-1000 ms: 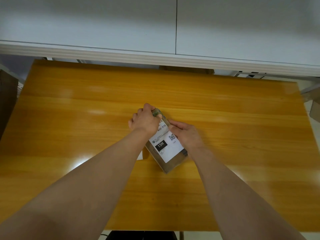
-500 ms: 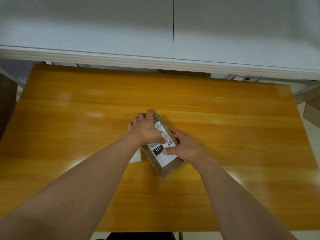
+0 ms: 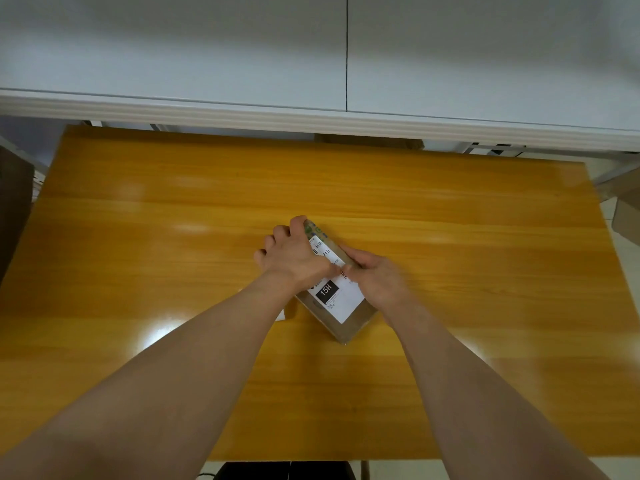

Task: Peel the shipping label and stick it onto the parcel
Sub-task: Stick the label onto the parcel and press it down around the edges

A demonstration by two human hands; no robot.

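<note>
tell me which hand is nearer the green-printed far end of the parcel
Left. The left hand grips that far end of the parcel; the right hand sits further back along its right edge, beside the label.

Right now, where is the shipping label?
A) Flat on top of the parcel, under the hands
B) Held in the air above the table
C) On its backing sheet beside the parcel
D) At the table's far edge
A: the label lies flat on top of the parcel, where the left hand grips the parcel's far end and the right hand presses on the label.
</note>
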